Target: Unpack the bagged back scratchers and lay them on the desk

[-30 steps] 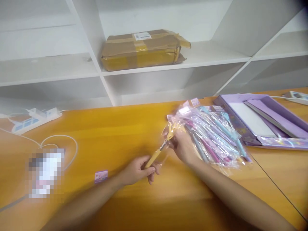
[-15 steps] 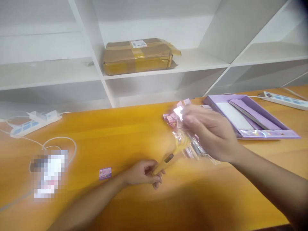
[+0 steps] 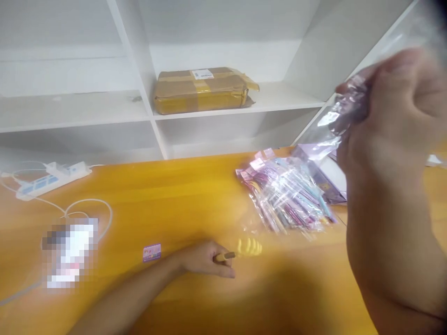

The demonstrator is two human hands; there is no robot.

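My left hand [image 3: 208, 259] is low over the table, fingers closed round a slim yellow stick with a dark section [image 3: 224, 256]. Beyond the dark section, several blurred yellow curved prongs [image 3: 249, 247] show; I cannot make out the exact kind. Raised at the upper right, my right hand [image 3: 394, 104] grips a crumpled clear plastic wrapper [image 3: 330, 122]. Some of its fingers are blurred. Below and left of the right hand lies a pile of slim coloured items in clear packets [image 3: 289, 193]. A small pink and purple card [image 3: 152, 252] is left of my left hand.
Partly hidden behind my right arm is a purple box [image 3: 330, 179]. A taped cardboard box [image 3: 204, 90] sits on the white shelf [image 3: 286, 95]. At the left are a power strip [image 3: 54, 180], white cables [image 3: 111, 216] and a pixelated object [image 3: 71, 253] on the wooden table [image 3: 167, 200].
My right hand has moved up and right with the clear wrapper, away from the yellow stick and the pile. My left hand keeps the stick, now tilted flatter and lower.
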